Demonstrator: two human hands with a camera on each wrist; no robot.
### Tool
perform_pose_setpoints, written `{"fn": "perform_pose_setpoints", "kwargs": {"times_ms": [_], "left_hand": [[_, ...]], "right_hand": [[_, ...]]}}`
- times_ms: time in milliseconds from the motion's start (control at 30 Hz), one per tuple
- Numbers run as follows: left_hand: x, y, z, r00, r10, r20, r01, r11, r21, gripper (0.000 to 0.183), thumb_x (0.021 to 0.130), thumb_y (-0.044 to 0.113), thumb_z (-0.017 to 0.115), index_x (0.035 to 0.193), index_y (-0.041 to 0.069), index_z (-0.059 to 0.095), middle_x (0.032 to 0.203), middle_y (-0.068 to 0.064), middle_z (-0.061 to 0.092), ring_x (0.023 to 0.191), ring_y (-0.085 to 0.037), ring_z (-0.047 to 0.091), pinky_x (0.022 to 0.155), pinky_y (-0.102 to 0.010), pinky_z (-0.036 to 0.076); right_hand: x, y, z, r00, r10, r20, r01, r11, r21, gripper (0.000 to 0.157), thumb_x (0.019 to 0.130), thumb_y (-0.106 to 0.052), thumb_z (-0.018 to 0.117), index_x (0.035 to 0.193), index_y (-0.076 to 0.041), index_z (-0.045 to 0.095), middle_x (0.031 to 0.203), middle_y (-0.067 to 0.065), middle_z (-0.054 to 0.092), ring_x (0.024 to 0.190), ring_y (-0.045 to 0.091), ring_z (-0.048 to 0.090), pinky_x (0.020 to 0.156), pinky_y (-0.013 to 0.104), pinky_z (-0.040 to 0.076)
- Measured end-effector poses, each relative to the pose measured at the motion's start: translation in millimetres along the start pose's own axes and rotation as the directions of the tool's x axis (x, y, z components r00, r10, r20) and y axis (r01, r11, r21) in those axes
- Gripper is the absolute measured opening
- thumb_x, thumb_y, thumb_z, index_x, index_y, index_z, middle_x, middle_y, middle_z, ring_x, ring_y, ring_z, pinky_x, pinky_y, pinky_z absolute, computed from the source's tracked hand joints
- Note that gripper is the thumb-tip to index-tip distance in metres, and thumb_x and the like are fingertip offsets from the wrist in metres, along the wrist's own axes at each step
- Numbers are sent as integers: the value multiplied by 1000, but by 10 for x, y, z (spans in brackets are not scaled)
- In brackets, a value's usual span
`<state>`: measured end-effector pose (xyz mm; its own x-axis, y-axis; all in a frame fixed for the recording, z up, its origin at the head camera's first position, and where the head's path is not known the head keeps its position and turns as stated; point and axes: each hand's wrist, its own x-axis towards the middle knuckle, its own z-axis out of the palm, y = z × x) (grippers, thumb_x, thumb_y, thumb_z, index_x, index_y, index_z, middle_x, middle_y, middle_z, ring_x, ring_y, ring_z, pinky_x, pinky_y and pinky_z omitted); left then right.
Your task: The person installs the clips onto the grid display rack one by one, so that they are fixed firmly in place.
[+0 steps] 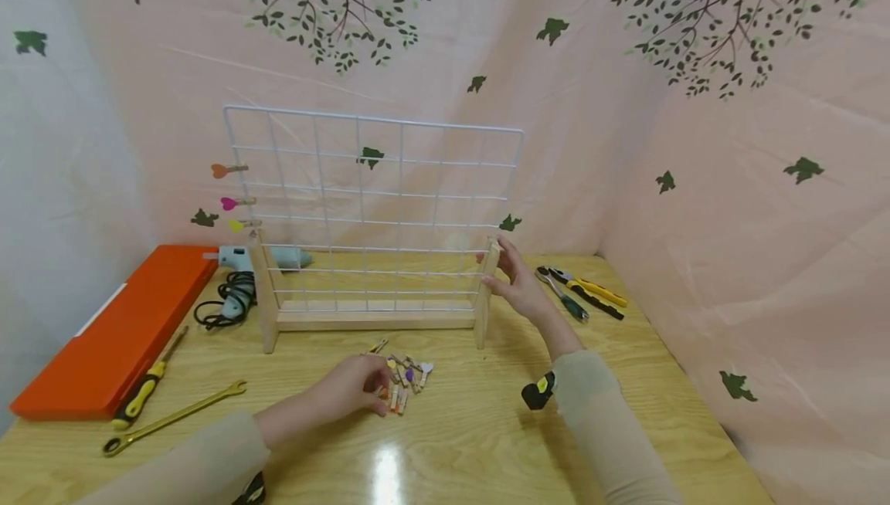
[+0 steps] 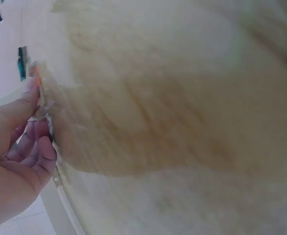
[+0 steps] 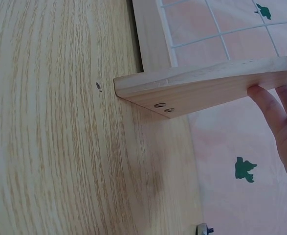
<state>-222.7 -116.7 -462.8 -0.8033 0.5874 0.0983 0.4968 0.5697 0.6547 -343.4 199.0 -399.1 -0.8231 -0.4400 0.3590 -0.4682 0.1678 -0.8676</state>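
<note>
A white wire grid rack (image 1: 375, 325) stands upright on the table between two wooden side posts. My right hand (image 1: 518, 283) grips its right wooden post (image 3: 207, 90) near the top, thumb and fingers on either side. Several small wooden clothespins (image 1: 406, 372) with coloured hearts lie in a loose pile before the rack. Over the pile's left edge, my left hand (image 1: 351, 389) has its thumb and fingers apart, close around some pins. Orange (image 1: 221, 171), pink (image 1: 229, 203) and yellow (image 1: 237, 225) heart clothespins are clipped to the grid's left edge.
At left are an orange case (image 1: 118, 343), a glue gun (image 1: 239, 258) with a coiled cord, a screwdriver (image 1: 142, 395) and a yellow wrench (image 1: 177, 416). Pliers (image 1: 591, 293) and a green-handled tool (image 1: 566, 298) lie right of the rack. A printed curtain hangs behind.
</note>
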Motion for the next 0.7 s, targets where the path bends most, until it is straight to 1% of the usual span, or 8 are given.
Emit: {"fn": "perform_pose_setpoints", "kwargs": {"times_ms": [167, 300, 367, 433, 500, 600, 633, 700], "left_hand": [[-66, -8, -120, 998, -50, -40, 48, 998, -33, 21, 67, 19, 76, 76, 13, 58, 68, 7, 53, 61, -3, 48, 55, -19, 44], [-113, 33, -278, 993, -86, -86, 84, 996, -28, 13, 75, 17, 70, 84, 11, 61, 71, 9, 56, 63, -3, 49, 54, -20, 43], [-130, 72, -371, 988, -87, -128, 85, 996, -21, 12, 78, 17, 68, 86, 10, 62, 71, 9, 57, 62, -3, 49, 52, -20, 43], [-153, 119, -477, 981, -81, -178, 81, 997, -9, 10, 78, 17, 67, 85, 11, 63, 69, 9, 58, 59, -3, 49, 50, -20, 42], [-177, 174, -598, 969, -87, -232, 93, 996, 12, 6, 78, 17, 68, 82, 15, 63, 68, 10, 58, 59, -3, 50, 49, -20, 43], [-209, 255, -794, 947, -98, -305, 101, 995, -6, 7, 76, 18, 70, 77, 18, 63, 69, 8, 60, 61, -5, 55, 52, -20, 46], [-223, 285, -865, 937, -102, -333, 103, 995, -15, 7, 75, 20, 70, 76, 18, 64, 71, 7, 61, 62, -6, 56, 53, -20, 47], [-245, 346, -1011, 912, -117, -394, 116, 993, -25, 8, 75, 25, 70, 76, 19, 65, 73, 6, 63, 64, -7, 58, 56, -20, 49]], "right_hand": [[-1, 21, -1, 1000, 18, 3, -18, 1000, 4, 74, 86, -8, 57, 143, -19, 11, 131, 18, 43, 125, 31, 35, 85, 41, 47], [-20, -84, 11, 999, 33, 1, -33, 999, 5, 74, 86, -4, 56, 143, -21, 12, 131, 20, 42, 125, 32, 35, 85, 43, 46], [-28, -148, 21, 999, 36, 1, -36, 999, 8, 74, 85, -2, 55, 143, -21, 12, 131, 22, 41, 125, 33, 35, 85, 45, 46], [-34, -206, 35, 1000, 29, 5, -29, 1000, 5, 74, 85, 1, 55, 143, -16, 11, 130, 25, 40, 124, 35, 35, 85, 46, 46], [-30, -226, 40, 999, 35, 5, -35, 999, 1, 74, 85, 1, 54, 143, -14, 11, 131, 24, 40, 125, 35, 35, 85, 47, 46], [-32, -239, 43, 1000, 29, 4, -29, 1000, -4, 73, 85, 2, 54, 142, -13, 12, 130, 26, 40, 125, 36, 34, 85, 47, 45], [-32, -237, 41, 1000, 28, 4, -28, 1000, -6, 73, 85, 2, 54, 142, -13, 12, 130, 26, 40, 125, 36, 34, 85, 48, 45], [-33, -235, 36, 1000, 31, 2, -31, 999, -11, 72, 85, 1, 55, 142, -13, 12, 130, 26, 40, 125, 36, 34, 86, 48, 44]]}}
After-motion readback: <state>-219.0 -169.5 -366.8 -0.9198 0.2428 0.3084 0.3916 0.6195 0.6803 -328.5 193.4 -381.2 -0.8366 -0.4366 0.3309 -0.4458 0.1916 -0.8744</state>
